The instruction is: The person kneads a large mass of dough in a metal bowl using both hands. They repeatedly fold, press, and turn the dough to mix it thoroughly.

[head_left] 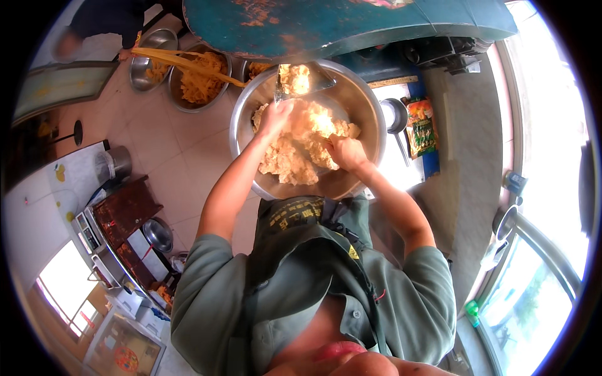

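A wide steel basin [241,145] holds crumbly, pale yellow dough [288,160] in loose lumps. At its back, a square metal scoop [322,81] bears a clump of dough. My left hand [276,116] is closed at the scoop's lower left corner, seemingly gripping it, though the fingers are partly blurred. My right hand [345,151] reaches into the dough from the right, its fingers curled on a lump beside the basin's right side.
Another person [106,25] at top left handles long yellow strips [179,61] over steel bowls [172,94] of orange-yellow food. A teal machine cover [338,25] overhangs the basin. Right are a dark pan [394,116], packets [421,125] and a window; left, a cluttered counter [50,182].
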A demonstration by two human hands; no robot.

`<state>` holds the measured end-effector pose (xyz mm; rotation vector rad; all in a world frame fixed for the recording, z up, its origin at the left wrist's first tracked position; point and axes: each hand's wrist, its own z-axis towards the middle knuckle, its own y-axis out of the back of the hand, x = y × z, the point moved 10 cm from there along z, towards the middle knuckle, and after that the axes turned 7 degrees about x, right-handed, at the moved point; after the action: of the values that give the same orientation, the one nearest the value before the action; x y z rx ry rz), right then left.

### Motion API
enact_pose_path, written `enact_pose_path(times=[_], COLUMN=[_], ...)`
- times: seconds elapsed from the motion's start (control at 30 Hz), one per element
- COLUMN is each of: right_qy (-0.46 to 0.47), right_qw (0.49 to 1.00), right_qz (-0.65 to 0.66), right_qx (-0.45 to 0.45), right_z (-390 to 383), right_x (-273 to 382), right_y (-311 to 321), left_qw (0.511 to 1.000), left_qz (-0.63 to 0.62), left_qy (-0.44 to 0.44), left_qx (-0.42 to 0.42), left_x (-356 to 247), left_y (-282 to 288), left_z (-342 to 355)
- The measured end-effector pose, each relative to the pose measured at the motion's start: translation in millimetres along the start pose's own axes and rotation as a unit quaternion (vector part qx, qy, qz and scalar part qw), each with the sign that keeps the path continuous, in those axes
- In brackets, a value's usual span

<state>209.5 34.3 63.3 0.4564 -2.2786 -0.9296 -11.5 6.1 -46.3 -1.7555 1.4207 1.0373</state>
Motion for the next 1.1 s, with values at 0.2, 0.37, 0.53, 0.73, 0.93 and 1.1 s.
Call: enact_pose_path(times=[0.2,0.37,0.53,0.73,0.93,1.1], right_qy=[0.001,-0.032,-0.053,-0.015,0.034,-0.004], right_qw=[0.997,0.991,0.989,0.978,0.965,0.973], right_qz=[0.028,0.044,0.058,0.1,0.124,0.133], right_qx=[-0.078,-0.122,-0.126,-0.181,-0.228,-0.189], right_z=[13.8,34.8,8.0,-37.7,-53.5,-61.3], right_x=[-32.8,-63.9,-75.0,-74.0,-82.2,-82.8], right_y=[22.8,23.7,32.8,53.5,50.2,40.1], left_qw=[0.831,0.722,0.755,0.838,0.971,0.995], left_qz=[0.538,0.674,0.636,0.523,0.228,0.081], left_qy=[-0.109,-0.117,-0.143,-0.143,-0.016,0.005], left_qx=[0.093,0.105,0.071,-0.069,-0.074,-0.061], left_x=[-7.7,20.4,17.5,-29.2,3.8,19.2], left_y=[-21.4,-52.8,-42.4,-50.0,8.5,24.5], left_z=[-158.0,-151.9,-121.6,-68.6,-42.8,-64.2])
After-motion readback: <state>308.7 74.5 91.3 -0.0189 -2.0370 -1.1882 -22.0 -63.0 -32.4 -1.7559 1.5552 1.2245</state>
